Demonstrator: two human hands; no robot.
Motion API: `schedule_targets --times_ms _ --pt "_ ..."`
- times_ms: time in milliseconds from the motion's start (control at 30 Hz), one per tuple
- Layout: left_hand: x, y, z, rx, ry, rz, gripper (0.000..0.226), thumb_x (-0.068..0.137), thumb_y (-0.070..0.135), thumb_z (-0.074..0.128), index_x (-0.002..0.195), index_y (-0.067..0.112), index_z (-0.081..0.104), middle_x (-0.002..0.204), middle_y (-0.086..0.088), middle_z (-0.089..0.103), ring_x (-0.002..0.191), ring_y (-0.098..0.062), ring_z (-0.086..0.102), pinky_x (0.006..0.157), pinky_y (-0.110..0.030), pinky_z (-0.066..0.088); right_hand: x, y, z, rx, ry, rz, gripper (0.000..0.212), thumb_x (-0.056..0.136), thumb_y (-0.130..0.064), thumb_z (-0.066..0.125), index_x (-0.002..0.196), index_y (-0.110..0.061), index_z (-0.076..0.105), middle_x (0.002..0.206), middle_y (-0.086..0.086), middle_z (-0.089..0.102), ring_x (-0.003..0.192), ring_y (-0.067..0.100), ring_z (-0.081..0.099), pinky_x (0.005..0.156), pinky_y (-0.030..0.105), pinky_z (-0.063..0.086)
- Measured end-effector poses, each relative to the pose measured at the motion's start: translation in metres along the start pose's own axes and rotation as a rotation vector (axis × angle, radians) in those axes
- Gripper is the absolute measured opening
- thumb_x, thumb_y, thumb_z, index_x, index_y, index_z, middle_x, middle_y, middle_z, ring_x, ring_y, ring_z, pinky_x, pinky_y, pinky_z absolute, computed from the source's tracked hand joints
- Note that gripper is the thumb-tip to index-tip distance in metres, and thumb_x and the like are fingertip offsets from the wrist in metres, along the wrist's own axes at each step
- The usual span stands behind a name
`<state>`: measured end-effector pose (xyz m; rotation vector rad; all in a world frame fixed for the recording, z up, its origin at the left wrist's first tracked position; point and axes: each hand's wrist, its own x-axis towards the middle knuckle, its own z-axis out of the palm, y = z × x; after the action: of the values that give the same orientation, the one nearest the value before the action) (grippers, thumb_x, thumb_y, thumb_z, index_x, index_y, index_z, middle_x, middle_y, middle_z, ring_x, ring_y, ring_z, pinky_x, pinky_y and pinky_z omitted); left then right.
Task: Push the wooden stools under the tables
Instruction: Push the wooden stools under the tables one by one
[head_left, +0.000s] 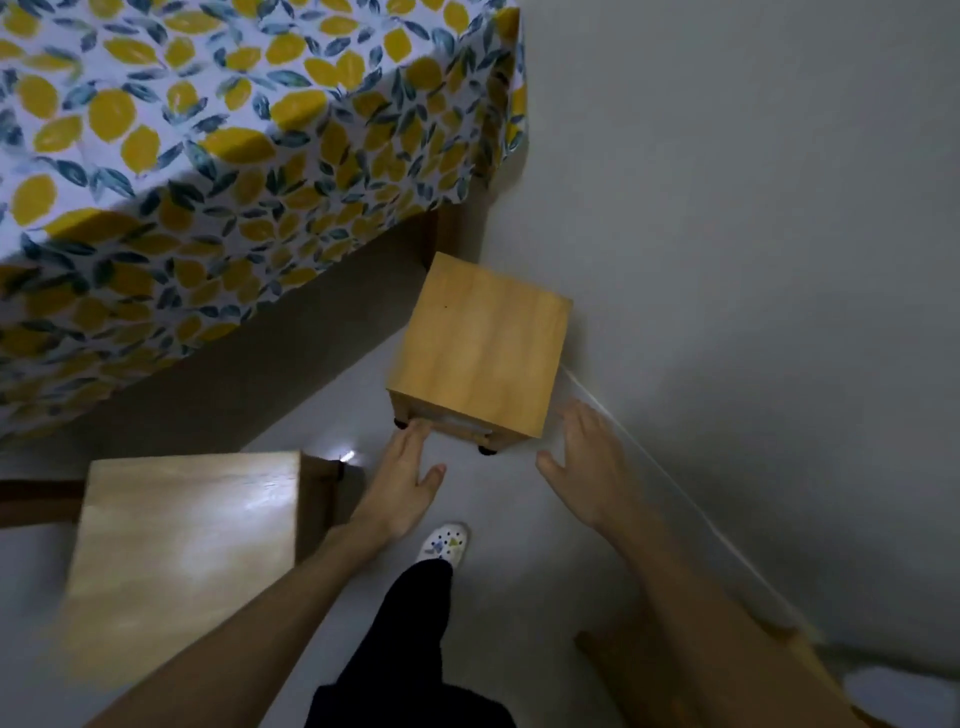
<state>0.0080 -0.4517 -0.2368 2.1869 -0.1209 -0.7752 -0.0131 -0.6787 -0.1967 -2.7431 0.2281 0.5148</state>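
A square wooden stool (480, 348) stands on the floor beside the table's corner leg, close to the wall, outside the table. The table (218, 171) fills the upper left under a white cloth printed with yellow lemons. My left hand (402, 478) reaches toward the stool's near left edge, fingertips at or just short of it, fingers apart. My right hand (584, 457) is spread open just below the stool's near right corner, not touching it. A second wooden stool (182, 561) stands at the lower left, its far side near the table's shadow.
A grey wall (753, 260) runs along the right, meeting the floor just right of the stool. My leg in dark trousers and a patterned white shoe (444, 543) stand between the arms. A wooden piece (675, 675) shows at the bottom right.
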Motion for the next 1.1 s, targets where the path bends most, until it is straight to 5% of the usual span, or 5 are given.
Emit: schedule_targets --times_ms 333,467,567,867,1100 --pt "0.175 -0.033 0.111 0.129 0.062 -0.214 0.077 0.097 0.039 0.044 0.152 0.016 -0.005 0.159 -0.009 -0.016 0.146 -0.027 -0.016 0.118 -0.036 -0.002 0.181 0.127 0.099 -0.186 -0.247 -0.266 0.074 0.097 -0.048 0.047 0.154 -0.013 0.014 0.163 0.014 0.004 0.151 0.03 0.003 0.121 0.044 0.012" --pt "0.212 -0.051 0.152 0.312 0.081 -0.326 0.087 0.092 0.059 0.035 0.149 0.017 -0.015 0.153 -0.016 -0.032 0.138 -0.045 -0.03 0.115 -0.053 -0.008 0.22 0.157 0.143 -0.234 -0.195 -0.439 0.079 0.087 -0.06 0.039 0.148 -0.009 0.038 0.156 0.021 0.029 0.143 0.041 0.028 0.112 0.056 0.031" --pt "0.226 -0.058 0.181 0.476 0.19 -0.346 0.099 0.083 0.074 0.014 0.149 0.003 -0.009 0.151 -0.032 -0.022 0.134 -0.057 -0.023 0.111 -0.061 -0.011 0.234 0.182 0.164 -0.327 -0.145 -0.544 0.085 0.089 -0.068 0.03 0.154 -0.014 0.021 0.162 0.015 0.014 0.149 0.037 0.012 0.117 0.051 0.017" --pt "0.229 -0.065 0.181 0.517 0.28 -0.31 0.095 0.078 0.077 -0.006 0.146 0.012 -0.017 0.148 -0.03 -0.028 0.128 -0.055 -0.033 0.112 -0.064 0.006 0.257 0.195 0.179 -0.38 -0.069 -0.695 0.089 0.092 -0.071 0.027 0.153 -0.005 0.022 0.159 0.026 0.014 0.147 0.045 0.01 0.115 0.059 0.027" --pt "0.263 -0.068 0.147 0.563 0.268 -0.367 0.101 0.069 0.075 -0.013 0.142 0.006 -0.028 0.146 -0.031 -0.034 0.126 -0.056 -0.038 0.108 -0.06 -0.015 0.308 0.171 0.168 -0.369 -0.071 -0.759 0.089 0.092 -0.071 0.026 0.15 -0.003 0.029 0.156 0.028 0.021 0.145 0.048 0.016 0.108 0.061 0.035"
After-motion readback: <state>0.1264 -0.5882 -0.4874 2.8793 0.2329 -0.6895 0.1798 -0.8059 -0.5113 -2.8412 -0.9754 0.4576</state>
